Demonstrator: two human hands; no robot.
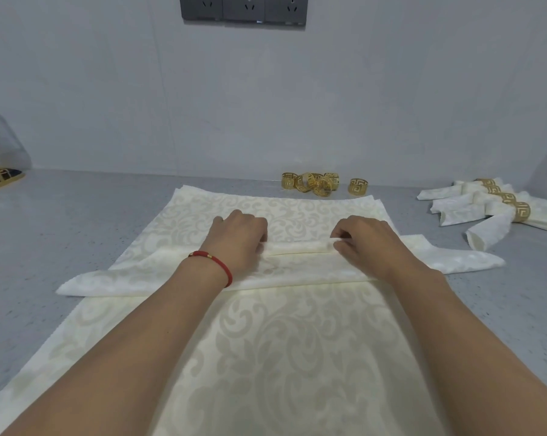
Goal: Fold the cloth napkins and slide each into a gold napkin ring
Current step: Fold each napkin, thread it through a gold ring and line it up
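Cream damask napkin [297, 269] lies mid-surface, folded into long band atop flat stack of napkins [265, 357]. Left hand [240, 239] and right hand [363, 239] each pinch band's top fold, fingers curled round cloth. Folding step in hand. Next move likely calls for narrowing band, then reaching loose gold rings [321, 183] behind. Finished ringed napkins [498, 206] far right on grey surface [77, 221].
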